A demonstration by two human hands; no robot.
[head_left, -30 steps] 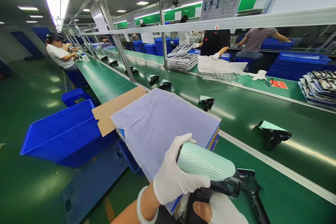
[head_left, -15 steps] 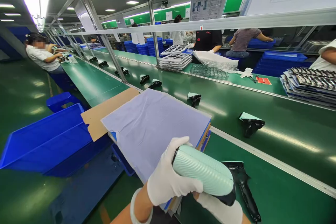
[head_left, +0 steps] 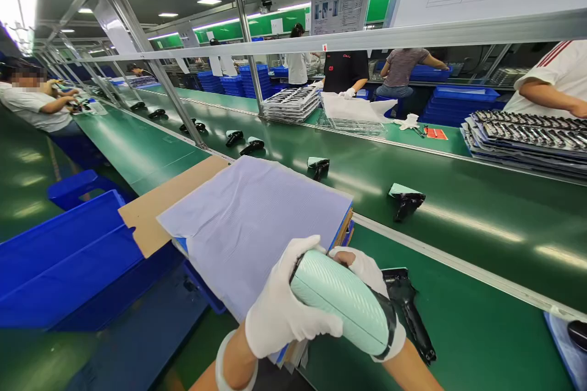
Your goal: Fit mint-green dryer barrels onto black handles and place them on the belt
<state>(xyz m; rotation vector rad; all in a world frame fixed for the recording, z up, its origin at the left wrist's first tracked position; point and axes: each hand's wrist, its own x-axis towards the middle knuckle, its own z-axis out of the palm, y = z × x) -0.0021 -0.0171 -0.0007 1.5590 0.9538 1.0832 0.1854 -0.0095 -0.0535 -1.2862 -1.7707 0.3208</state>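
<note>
My left hand (head_left: 277, 311) grips the upper-left end of the mint-green housing (head_left: 342, 302), its long axis slanting down rightward above the near edge of the bench (head_left: 481, 324); my right hand (head_left: 367, 270) wraps its far side, nearer the black handled piece (head_left: 413, 311).

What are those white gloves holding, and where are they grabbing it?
A mint-green ridged thing. The left hand grips its left end; the right hand is behind its far side, its exact hold partly hidden.

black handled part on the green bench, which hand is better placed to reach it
Probably the right hand: though it holds the mint-green device with the left hand, it is nearer the black handled part.
</note>
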